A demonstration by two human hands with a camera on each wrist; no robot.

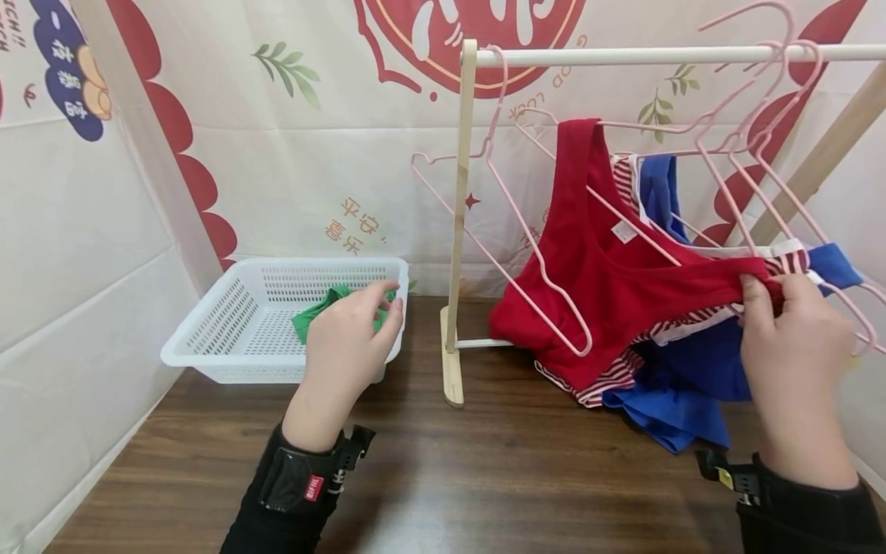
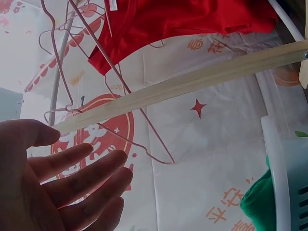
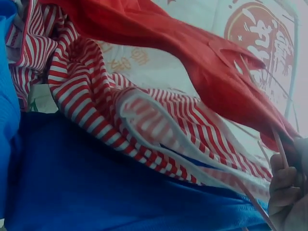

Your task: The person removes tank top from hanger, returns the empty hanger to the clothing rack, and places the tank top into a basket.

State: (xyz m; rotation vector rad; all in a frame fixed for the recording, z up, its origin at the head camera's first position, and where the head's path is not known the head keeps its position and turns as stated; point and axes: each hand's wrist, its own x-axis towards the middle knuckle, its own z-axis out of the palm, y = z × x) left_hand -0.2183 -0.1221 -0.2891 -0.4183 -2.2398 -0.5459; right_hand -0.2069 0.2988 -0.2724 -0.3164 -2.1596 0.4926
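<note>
A red sleeveless top (image 1: 623, 292) hangs from a pink hanger on the rack, its left strap looped over that hanger. At its right strap, my right hand (image 1: 796, 346) pinches the red cloth together with the hanger's end, as the right wrist view shows. My left hand (image 1: 353, 331) is in front of the white basket's right side, fingers spread and loosely bent, holding nothing. Behind it in the basket (image 1: 235, 360) lies a green cloth (image 1: 314, 312), partly hidden. A red-and-white striped garment (image 3: 86, 91) and a blue garment (image 3: 86, 173) hang behind the red top.
The rack has a white rod (image 1: 623, 55) and a wooden post (image 1: 462, 192) between the basket and the clothes. Near the post hangs a bare pink hanger (image 1: 498, 100). Printed fabric walls enclose the brown wooden table (image 1: 443, 477).
</note>
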